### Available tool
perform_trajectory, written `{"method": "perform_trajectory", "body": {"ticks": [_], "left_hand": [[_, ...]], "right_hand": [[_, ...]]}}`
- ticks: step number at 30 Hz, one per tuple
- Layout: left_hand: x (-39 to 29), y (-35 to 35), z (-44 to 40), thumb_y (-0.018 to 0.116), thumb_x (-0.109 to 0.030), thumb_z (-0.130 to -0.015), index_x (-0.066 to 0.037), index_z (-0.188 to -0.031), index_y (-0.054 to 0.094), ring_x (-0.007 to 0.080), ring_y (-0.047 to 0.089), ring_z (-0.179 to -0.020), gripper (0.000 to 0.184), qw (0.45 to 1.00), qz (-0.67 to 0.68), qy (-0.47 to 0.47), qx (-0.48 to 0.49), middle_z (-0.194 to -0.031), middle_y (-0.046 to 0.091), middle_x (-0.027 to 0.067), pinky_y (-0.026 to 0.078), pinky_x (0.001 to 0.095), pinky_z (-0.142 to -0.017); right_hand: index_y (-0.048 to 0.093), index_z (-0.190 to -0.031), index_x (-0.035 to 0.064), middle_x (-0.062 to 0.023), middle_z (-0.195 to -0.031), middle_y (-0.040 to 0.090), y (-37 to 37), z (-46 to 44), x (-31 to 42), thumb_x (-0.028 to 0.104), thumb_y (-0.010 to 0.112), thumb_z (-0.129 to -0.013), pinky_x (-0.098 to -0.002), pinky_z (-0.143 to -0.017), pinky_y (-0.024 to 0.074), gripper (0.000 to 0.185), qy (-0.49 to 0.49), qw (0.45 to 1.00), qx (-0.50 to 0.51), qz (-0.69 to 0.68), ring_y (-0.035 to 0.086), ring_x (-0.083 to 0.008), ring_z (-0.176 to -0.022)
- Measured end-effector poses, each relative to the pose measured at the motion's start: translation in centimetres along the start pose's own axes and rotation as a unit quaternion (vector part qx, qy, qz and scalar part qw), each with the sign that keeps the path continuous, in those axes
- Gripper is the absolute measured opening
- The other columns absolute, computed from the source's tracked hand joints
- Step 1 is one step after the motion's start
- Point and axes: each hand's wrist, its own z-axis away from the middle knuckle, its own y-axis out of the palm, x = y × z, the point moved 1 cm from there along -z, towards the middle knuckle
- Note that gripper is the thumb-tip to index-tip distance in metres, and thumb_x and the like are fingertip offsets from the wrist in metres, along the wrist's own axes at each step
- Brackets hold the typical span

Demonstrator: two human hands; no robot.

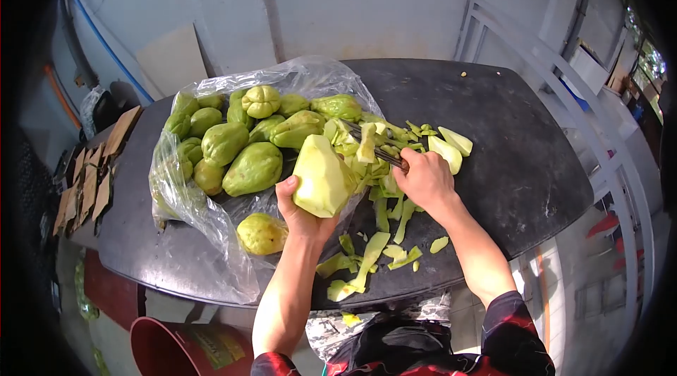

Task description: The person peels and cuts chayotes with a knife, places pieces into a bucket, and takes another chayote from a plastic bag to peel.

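Note:
A mostly peeled, pale green chayote [321, 177] rests in my left hand [305, 215], whose fingers wrap around its lower side. My right hand [427, 180] is closed around a dark, slim knife [386, 155], pointing left toward the chayote. A piece of peel [367, 143] clings to the blade, and part of the handle is hidden by my fingers. Beneath and beside the hands lies a heap of green peelings [395, 215]. Two pale peeled pieces [451, 148] lie just beyond my right hand.
Several unpeeled chayotes [255, 168] sit in an open clear plastic bag [233, 263] on the dark table [525, 186]. One yellowish chayote [262, 233] lies near the bag's front. A red bucket [159, 348] stands below at left; a grey metal railing [564, 69] runs along the right.

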Motion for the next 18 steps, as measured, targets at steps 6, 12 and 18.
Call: {"method": "perform_trajectory", "body": {"ticks": [6, 12, 18], "left_hand": [[-0.1, 0.3, -0.2, 0.063, -0.044, -0.082, -0.005, -0.136, 0.052, 0.0319, 0.059, -0.117, 0.067, 0.996, 0.072, -0.003, -0.043, -0.127, 0.061, 0.015, 0.046, 0.0529, -0.102], [-0.1, 0.7, -0.1, 0.063, -0.043, -0.084, -0.005, -0.133, 0.055, 0.0313, 0.059, -0.118, 0.062, 0.993, 0.093, -0.023, -0.065, -0.128, 0.062, 0.0136, 0.046, 0.0492, -0.103], [-0.6, 0.5, -1.2, 0.06, -0.046, -0.089, -0.004, -0.127, 0.059, 0.0333, 0.066, -0.105, 0.057, 0.99, 0.102, -0.071, -0.063, -0.117, 0.067, 0.0172, 0.051, 0.0461, -0.098]], "right_hand": [[0.059, -0.075, 0.0059, -0.0111, -0.067, 0.067, 0.3, 0.7, -0.6, 0.017, 0.074, -0.079, -0.0458, -0.057, 0.0532, 0.019, -0.035, 0.999, -0.009, -0.016, 0.068, -0.0345, -0.064], [0.051, -0.069, 0.0051, -0.0084, -0.056, 0.053, 0.3, 1.7, 0.3, 0.008, 0.075, -0.071, -0.0397, -0.049, 0.0424, 0.024, -0.16, 0.98, -0.083, -0.088, 0.057, -0.0307, -0.051], [0.045, -0.063, 0.0094, -0.0037, -0.055, 0.046, -1.0, 2.0, 2.4, 0.01, 0.064, -0.062, -0.0348, -0.047, 0.0417, 0.019, -0.362, 0.916, -0.165, -0.052, 0.054, -0.0231, -0.049]]}}
